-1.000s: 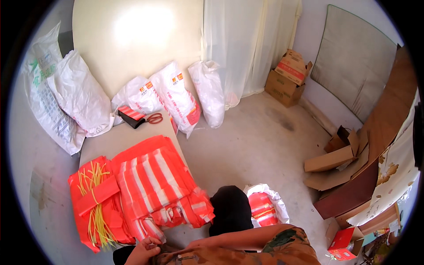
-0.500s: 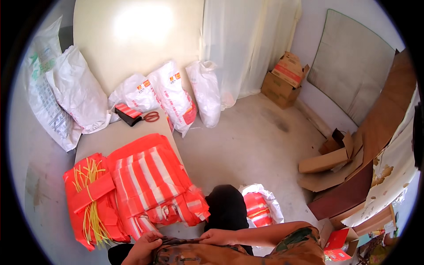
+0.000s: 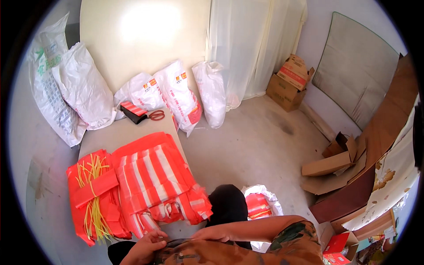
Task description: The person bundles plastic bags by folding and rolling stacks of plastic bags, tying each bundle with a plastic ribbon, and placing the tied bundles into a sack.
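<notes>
My left hand (image 3: 149, 246) is in front of my camouflage shirt (image 3: 198, 252), its fingers loosely bent and the thumb apart from them, nothing visible in it. Beside the shirt's edge lies my right hand (image 3: 213, 233), fingers stretched along the cloth and partly hidden by it. Just beyond the hands, a pile of red-and-white striped fabric (image 3: 154, 176) covers the near part of a low table (image 3: 97, 140). Left of it sits a stack of folded red fabric (image 3: 112, 216), with a red folded strip (image 3: 97, 190) and a bundle of yellow ties (image 3: 95, 216) on top.
Scissors (image 3: 155, 115) and a black-and-red folded piece (image 3: 134, 112) lie at the table's far end. White sacks (image 3: 84, 88) stand behind. An open white sack (image 3: 273, 204) with striped fabric is by my knee (image 3: 229, 203). Cardboard boxes (image 3: 285, 92) stand at the back right.
Both hands have loosened from the shirt's hem, which they were pinching, and its cloth has dropped slightly. The view has shifted a little; the fabric piles look unchanged.
</notes>
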